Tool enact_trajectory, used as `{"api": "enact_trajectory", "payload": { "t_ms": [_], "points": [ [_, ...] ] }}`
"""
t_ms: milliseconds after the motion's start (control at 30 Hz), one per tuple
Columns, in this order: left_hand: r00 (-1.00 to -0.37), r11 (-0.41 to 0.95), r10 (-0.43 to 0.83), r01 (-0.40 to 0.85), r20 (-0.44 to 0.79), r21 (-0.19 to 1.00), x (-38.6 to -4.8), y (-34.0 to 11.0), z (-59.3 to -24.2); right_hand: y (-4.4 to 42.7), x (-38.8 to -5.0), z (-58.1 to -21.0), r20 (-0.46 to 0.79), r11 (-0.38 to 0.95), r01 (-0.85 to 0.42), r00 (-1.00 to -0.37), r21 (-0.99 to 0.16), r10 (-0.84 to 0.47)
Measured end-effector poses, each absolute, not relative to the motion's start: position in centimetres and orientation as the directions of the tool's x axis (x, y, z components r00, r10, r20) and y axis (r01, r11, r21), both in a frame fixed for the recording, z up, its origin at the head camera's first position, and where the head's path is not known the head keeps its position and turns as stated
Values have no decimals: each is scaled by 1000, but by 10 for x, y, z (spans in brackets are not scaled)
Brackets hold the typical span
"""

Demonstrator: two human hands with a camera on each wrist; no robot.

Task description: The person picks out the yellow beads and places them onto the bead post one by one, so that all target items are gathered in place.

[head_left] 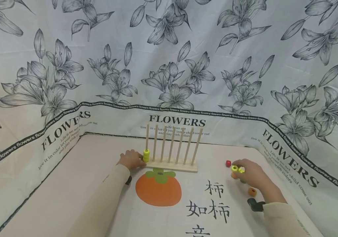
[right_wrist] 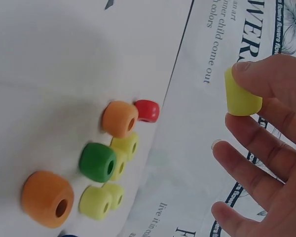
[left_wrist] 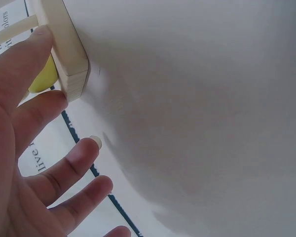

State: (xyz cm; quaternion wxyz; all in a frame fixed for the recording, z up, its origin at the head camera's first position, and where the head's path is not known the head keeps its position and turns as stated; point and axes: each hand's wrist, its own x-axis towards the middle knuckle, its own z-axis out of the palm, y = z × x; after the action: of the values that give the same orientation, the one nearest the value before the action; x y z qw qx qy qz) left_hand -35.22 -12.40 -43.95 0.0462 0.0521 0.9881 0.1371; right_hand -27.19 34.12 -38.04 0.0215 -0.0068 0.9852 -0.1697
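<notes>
A wooden peg stand [head_left: 171, 166] with several upright pegs stands at the middle of the table. Yellow beads [head_left: 146, 156] are stacked low on its leftmost peg. My left hand [head_left: 131, 159] holds the left end of the stand's base; in the left wrist view the thumb and index finger pinch the wood beside a yellow bead [left_wrist: 44, 79], other fingers spread. On the right, my right hand [head_left: 254, 174] is raised over loose beads. Its thumb and fingers pinch a yellow bead [right_wrist: 242, 96], the other fingers apart.
Below the right hand lie a red bead [right_wrist: 148, 111], orange beads [right_wrist: 47, 200], a green bead [right_wrist: 97, 162] and several yellow beads [right_wrist: 95, 202]. The cloth shows a printed persimmon [head_left: 158, 189] in front of the stand. A flowered curtain [head_left: 169, 82] surrounds the table.
</notes>
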Motion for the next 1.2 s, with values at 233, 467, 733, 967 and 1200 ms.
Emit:
{"api": "enact_trajectory", "payload": {
  "t_ms": [233,467,733,967,1200],
  "points": [
    [-991,956,114,90,-70,280,-352,-125,-439,329,-271,-373,10,934,-69,-998,-350,-70],
    [-992,954,108,86,-63,286,-353,-124,-441,319,-270,-367,57,929,-130,-991,-346,-117],
    [-991,952,113,89,-69,293,-351,-124,-438,303,-271,-355,85,928,-168,-985,-333,-148],
    [-992,953,111,88,-65,289,-352,-125,-440,294,-274,-345,127,917,-226,-973,-328,-194],
    [-991,952,113,89,-66,292,-350,-125,-439,287,-278,-340,168,906,-278,-958,-318,-235]
  ]
}}
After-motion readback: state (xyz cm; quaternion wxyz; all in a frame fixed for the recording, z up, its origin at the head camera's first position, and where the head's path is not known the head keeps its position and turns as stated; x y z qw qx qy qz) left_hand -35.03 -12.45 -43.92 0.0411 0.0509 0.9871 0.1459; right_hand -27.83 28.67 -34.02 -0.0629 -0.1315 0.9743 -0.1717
